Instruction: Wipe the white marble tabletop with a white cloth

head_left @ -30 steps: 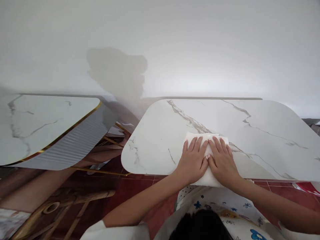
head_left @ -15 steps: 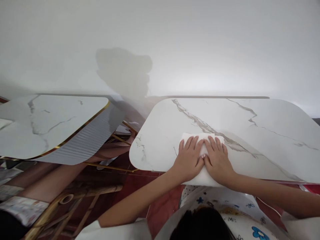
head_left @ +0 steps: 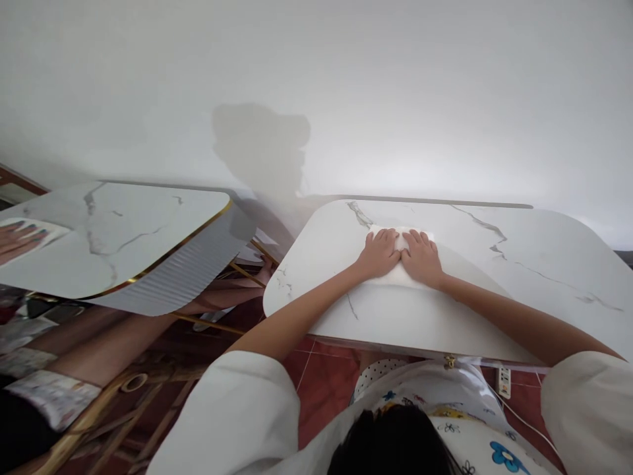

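A folded white cloth [head_left: 398, 277] lies on the white marble-patterned desk [head_left: 469, 316]. Both my hands press down on it side by side, their thumbs almost meeting. My left hand [head_left: 380, 253] rests flat on the cloth's left part with its fingers stretched forward. On its right part lies my right hand [head_left: 421, 257], likewise flat, fingers pointing away from me. The hands cover much of the cloth, which is near the middle of the desk's depth, just beside a grey vein of the pattern.
A second marble-patterned desk [head_left: 143, 231] with a gold edge stands to the left. Another person's hand [head_left: 20, 241] lies on a white cloth there. A bamboo chair [head_left: 133, 396] is at lower left, a power strip [head_left: 503, 381] below the desk. Behind rises a white wall [head_left: 395, 99].
Both my hands have slid the cloth forward, away from the desk's near edge towards the wall. Another person's hand with a cloth has come into view at the left.
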